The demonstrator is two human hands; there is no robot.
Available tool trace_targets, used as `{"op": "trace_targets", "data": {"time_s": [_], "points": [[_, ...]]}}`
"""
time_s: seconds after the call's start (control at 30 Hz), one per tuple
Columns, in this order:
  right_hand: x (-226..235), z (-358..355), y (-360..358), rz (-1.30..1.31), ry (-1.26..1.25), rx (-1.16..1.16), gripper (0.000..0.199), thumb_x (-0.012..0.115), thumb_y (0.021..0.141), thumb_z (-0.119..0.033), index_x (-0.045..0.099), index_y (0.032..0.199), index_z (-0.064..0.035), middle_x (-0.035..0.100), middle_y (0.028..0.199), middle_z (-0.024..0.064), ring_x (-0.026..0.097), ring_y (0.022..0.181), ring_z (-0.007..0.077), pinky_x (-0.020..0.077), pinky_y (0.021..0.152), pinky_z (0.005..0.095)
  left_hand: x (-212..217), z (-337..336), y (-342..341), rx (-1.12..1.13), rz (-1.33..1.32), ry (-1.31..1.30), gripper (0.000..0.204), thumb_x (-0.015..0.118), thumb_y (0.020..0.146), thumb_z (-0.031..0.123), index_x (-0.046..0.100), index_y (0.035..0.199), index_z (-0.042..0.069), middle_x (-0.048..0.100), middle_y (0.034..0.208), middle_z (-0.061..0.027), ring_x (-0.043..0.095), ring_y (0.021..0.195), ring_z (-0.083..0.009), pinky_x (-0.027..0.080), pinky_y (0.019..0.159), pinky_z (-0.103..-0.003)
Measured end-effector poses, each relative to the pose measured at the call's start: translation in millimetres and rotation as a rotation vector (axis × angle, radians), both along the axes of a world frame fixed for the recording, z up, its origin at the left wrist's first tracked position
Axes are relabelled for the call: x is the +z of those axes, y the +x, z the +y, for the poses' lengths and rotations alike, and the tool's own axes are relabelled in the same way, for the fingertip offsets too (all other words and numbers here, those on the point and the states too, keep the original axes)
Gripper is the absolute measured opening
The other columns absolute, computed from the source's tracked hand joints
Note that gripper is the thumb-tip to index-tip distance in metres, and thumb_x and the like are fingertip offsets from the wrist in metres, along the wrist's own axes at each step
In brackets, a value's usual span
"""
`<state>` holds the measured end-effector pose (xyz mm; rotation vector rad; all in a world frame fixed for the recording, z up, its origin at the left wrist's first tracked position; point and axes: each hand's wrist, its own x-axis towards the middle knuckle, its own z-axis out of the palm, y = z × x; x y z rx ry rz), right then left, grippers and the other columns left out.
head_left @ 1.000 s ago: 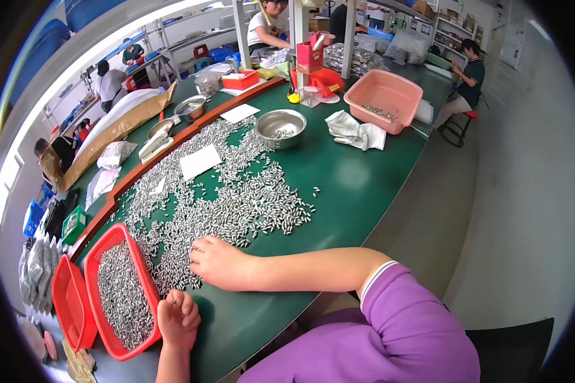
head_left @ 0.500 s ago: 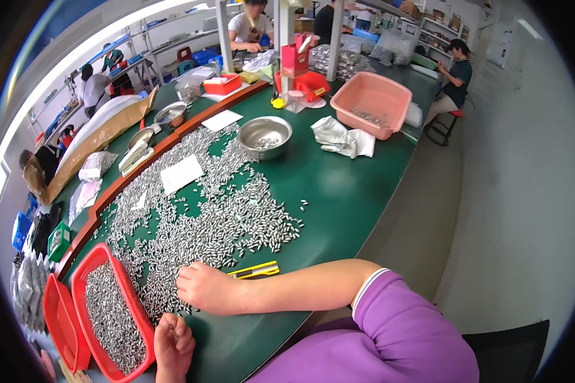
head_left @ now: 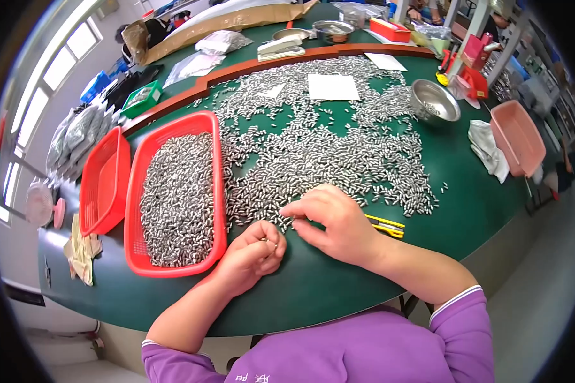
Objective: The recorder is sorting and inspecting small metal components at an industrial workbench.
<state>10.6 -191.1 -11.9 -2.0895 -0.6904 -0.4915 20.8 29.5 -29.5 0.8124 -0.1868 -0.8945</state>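
A wide spread of small, shiny silver metal pieces (head_left: 313,153), rounded and barrel-like, covers the green tabletop before me. At its near edge my right hand (head_left: 338,226) hovers palm down, thumb and forefinger apart, with nothing visible between them. Just left of it, my left hand (head_left: 252,255) is closed, its fingers curled in under the thumb. A tiny glint shows at those fingers, but what they hold is too small to make out. Beside my left forearm stands a red plastic basket (head_left: 220,191) heaped with the same kind of pieces.
A yellow utility knife (head_left: 386,226) lies by my right wrist. An empty red basket (head_left: 105,182) stands far left. White paper (head_left: 333,87) rests on the pieces. To the right are a steel bowl (head_left: 436,102), a white cloth (head_left: 487,150) and a pink tub (head_left: 517,137). A brown wooden strip (head_left: 262,66) runs behind.
The view has swung left and down, bringing the baskets and both forearms fully in. My right hand has lifted from the pieces, its fingers now spreading; my left hand stays curled.
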Motion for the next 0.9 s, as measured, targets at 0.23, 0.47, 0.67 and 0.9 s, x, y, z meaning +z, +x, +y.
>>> {"op": "trace_targets", "data": {"time_s": [0.23,0.47,0.67,0.9], "points": [[7,9,-10,0.509,0.387,0.136,0.012,0.068,0.085,-0.009,0.069,0.097,-0.0069,0.069,0.091,0.0052,0.066,0.087,0.0207,0.0501,0.081,0.0330,4,0,-3,0.032,0.065,0.057,0.014,0.048,0.095,0.008,0.050,0.108,0.007,0.056,0.090,-0.0073,0.038,0.057,-0.0081,0.030,0.051,-0.021],[3,5,-6,0.362,0.304,0.204,0.008,0.072,0.083,-0.011,0.071,0.090,-0.0096,0.068,0.093,0.0014,0.061,0.095,0.0183,0.0474,0.084,0.0319,4,-1,-5,-0.002,0.004,0.047,0.009,0.055,0.098,0.014,0.051,0.105,0.009,0.058,0.087,-0.0044,0.036,0.055,-0.0058,0.027,0.050,-0.020],[1,4,-5,0.440,0.275,0.205,0.012,0.075,0.080,-0.006,0.069,0.091,-0.0079,0.064,0.096,0.0033,0.060,0.094,0.0168,0.0470,0.086,0.0309,3,0,-5,-0.023,0.003,0.037,0.010,0.057,0.098,0.015,0.051,0.103,0.009,0.059,0.085,-0.0039,0.036,0.055,-0.0053,0.027,0.050,-0.020],[0,5,-7,0.428,0.260,0.217,0.012,0.075,0.081,-0.007,0.070,0.092,-0.0085,0.063,0.094,0.0030,0.060,0.094,0.0166,0.0476,0.085,0.0306,0,0,-6,0.008,-0.004,0.119,0.014,0.057,0.097,0.018,0.052,0.106,0.008,0.058,0.087,-0.0054,0.035,0.052,-0.0047,0.028,0.049,-0.019]]}}
